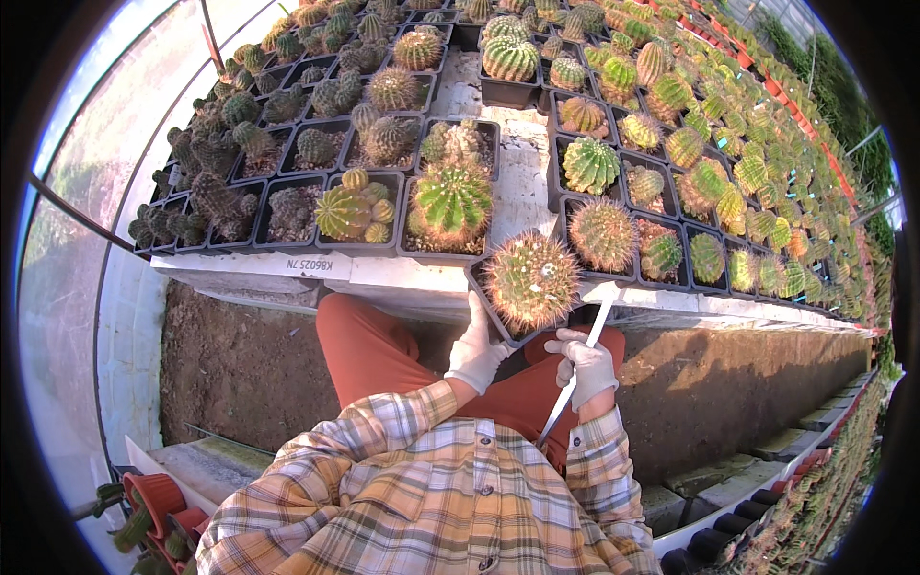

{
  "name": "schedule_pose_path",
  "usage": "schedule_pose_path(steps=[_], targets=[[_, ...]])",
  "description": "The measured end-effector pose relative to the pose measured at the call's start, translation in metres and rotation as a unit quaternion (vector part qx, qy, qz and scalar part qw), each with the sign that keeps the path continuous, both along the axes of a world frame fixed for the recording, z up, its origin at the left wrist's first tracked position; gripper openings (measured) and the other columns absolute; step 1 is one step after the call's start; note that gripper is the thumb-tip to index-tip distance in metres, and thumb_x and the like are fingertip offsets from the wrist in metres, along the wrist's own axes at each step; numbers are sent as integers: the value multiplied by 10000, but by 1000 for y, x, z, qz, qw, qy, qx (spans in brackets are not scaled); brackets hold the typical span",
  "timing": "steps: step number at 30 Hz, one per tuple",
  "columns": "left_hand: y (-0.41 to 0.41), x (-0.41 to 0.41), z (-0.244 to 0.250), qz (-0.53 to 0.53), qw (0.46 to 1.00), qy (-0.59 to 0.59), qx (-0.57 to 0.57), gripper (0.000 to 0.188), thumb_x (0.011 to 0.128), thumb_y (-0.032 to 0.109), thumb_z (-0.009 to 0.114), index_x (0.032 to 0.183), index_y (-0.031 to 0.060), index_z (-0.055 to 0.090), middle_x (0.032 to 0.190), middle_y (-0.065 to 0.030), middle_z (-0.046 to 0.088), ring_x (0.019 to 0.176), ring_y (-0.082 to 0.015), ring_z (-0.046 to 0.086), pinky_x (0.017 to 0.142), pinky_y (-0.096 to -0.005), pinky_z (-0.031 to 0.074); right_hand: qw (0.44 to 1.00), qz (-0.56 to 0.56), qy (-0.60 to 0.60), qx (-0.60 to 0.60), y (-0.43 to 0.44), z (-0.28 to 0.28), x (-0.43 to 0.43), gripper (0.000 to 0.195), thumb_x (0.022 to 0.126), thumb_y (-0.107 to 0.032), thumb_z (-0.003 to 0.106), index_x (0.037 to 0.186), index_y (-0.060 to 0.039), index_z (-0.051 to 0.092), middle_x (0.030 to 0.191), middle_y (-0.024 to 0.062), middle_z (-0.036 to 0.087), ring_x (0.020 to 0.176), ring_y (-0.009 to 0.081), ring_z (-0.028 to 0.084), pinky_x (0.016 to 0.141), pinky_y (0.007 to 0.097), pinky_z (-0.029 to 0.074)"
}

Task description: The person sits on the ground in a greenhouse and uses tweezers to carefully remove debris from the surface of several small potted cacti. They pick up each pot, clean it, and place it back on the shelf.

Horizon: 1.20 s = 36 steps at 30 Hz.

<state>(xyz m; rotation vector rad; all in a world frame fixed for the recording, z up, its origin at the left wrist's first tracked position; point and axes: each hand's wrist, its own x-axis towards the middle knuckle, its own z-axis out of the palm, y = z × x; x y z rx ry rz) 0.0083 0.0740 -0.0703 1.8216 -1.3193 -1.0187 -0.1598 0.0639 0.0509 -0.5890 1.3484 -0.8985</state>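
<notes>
My gloved left hand (476, 351) grips the lower left side of a square black plastic pot, tilted at the bench's front edge. A round, spiny cactus (532, 279) with a few pale spots on its crown fills the pot. In my gloved right hand (586, 365) is a long, thin white tool (602, 316), held slantwise with its upper end beside the pot; its exact kind I cannot tell. My right fingers are close to the pot's lower right corner. Another spiny cactus (602, 236) in a black pot stands just right of the held one.
Rows of potted cacti (453, 205) cover much of the white bench (402, 272), which shows bare in a strip between two groups. Terracotta-coloured pots (154, 496) stand at lower left. Behind me runs a low block edge (726, 489) with black pots. A dirt path (237, 359) lies below the bench.
</notes>
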Motion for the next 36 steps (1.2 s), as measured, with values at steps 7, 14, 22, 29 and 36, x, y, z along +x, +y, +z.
schedule_pose_path(steps=[7,14,22,29,36], targets=[[-3,4,-20,2,999,49,7,1077,706,403,692,1395,161,-100,1000,-148,608,855,-288,615,717,-328,476,965,-219,48,-137,18,47,-67,264,811,-166,487,933,45,587,809,155,626,592,177,598,533,321,523],[-1,6,22,-16,999,30,5,1070,721,285,709,1394,146,-111,1025,-112,617,897,-241,618,766,-292,470,929,-149,305,-146,44,92,-78,546,884,-441,375,904,62,586,602,68,543,440,120,503,414,229,443],[-2,9,49,-35,999,6,37,1091,720,214,720,1389,148,-140,1041,-111,616,928,-219,616,784,-280,469,956,-46,129,-261,61,122,-45,578,845,-481,511,938,89,554,741,131,590,560,214,626,509,304,548],[-1,8,43,-33,999,28,12,1102,713,223,722,1387,148,-147,1054,-118,612,955,-226,609,791,-285,468,923,13,204,-326,57,121,-6,339,847,-281,578,886,55,596,804,108,596,611,159,601,550,233,478],[-2,9,62,-23,999,4,45,1081,691,204,719,1398,175,-98,948,-147,624,814,-314,623,673,-350,487,870,131,328,-344,49,100,22,145,838,-34,548,924,82,535,849,114,582,653,114,554,563,199,435]])
